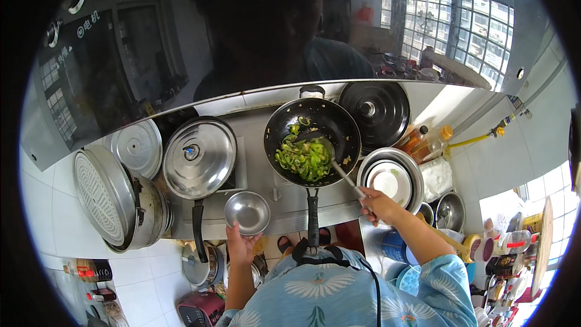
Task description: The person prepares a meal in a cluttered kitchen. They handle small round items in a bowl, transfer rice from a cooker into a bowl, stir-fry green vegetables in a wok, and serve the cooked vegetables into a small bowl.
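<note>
Both gripping: left hand (243, 243), round silver metal bowl (247, 212); right hand (379, 205), long-handled metal utensil (347, 176) against chopped green vegetables (304, 160) in round black wok (336, 118).

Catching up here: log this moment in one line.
left grip: holds metal bowl; right grip: holds long-handled utensil, head in wok; wok: cut green vegetables

Here's the left forearm (240, 284), running almost straight forward, bare, with the left hand (242, 246) at its end, digits parted and lightly bent. Over on the other side, the right forearm (417, 230) cuts diagonally forward and inward from a bent elbow, and the right hand (378, 206) sits further out, fingers curled into a compact grip.
</note>
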The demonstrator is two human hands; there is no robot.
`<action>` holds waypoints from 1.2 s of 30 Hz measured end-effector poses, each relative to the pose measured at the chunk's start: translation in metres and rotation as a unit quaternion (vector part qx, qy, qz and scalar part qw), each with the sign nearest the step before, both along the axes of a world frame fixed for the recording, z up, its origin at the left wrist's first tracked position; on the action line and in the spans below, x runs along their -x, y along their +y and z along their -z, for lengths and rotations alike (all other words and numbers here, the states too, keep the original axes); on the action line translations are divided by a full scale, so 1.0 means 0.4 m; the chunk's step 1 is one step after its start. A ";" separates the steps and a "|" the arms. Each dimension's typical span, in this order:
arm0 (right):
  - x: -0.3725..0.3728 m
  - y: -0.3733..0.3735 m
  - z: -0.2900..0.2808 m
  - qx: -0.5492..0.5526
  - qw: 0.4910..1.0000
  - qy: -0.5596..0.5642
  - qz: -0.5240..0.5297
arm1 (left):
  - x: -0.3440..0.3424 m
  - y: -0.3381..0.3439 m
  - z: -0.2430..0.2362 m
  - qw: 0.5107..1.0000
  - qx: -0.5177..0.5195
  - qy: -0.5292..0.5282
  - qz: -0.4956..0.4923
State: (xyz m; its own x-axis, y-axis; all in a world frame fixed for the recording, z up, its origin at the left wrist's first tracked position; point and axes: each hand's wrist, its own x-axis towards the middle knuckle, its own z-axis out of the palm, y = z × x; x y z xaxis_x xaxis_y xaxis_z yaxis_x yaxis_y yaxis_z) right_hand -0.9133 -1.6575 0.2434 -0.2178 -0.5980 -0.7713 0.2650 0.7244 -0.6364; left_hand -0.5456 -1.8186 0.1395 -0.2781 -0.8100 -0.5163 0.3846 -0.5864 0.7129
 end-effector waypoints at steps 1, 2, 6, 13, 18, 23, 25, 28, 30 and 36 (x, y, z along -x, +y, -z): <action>-0.007 -0.013 0.011 0.005 0.998 -0.064 0.022 | -0.002 -0.003 0.012 1.000 0.006 -0.004 -0.007; -0.016 -0.032 0.023 0.009 0.991 -0.127 0.043 | 0.000 -0.003 0.014 1.000 0.012 -0.007 -0.015; -0.025 -0.080 0.096 0.052 0.935 -0.334 0.109 | 0.027 -0.017 -0.021 0.999 0.029 -0.032 -0.024; -0.079 -0.042 0.160 0.159 0.855 -0.461 0.176 | 0.103 -0.095 -0.114 0.991 0.121 -0.048 0.028; -0.037 0.017 0.079 0.192 0.886 -0.380 0.183 | 0.241 -0.163 -0.164 0.978 0.144 -0.084 0.128; -0.027 0.043 -0.047 0.229 0.903 -0.315 0.181 | 0.405 -0.230 -0.146 0.974 0.081 -0.072 0.201; -0.031 0.049 -0.070 0.250 0.905 -0.298 0.173 | 0.481 -0.237 -0.132 0.970 0.056 -0.072 0.226; -0.067 0.051 -0.071 0.272 0.906 -0.273 0.176 | 0.567 -0.237 -0.053 0.971 0.005 -0.003 0.240; -0.095 0.053 -0.053 0.279 0.917 -0.238 0.159 | 0.603 -0.251 0.013 0.953 -0.045 0.124 0.273; -0.152 0.080 -0.012 0.193 0.976 0.065 0.081 | 0.649 -0.194 -0.054 0.969 0.129 0.067 0.200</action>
State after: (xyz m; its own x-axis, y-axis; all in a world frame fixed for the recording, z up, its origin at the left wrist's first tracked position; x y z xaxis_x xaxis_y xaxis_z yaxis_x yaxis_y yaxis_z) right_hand -0.8524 -1.6254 0.2481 -0.4154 -0.7876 -0.4551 0.2554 0.3793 -0.8894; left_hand -0.8052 -1.8964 0.1613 -0.6465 -0.7212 -0.2487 0.2620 -0.5161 0.8155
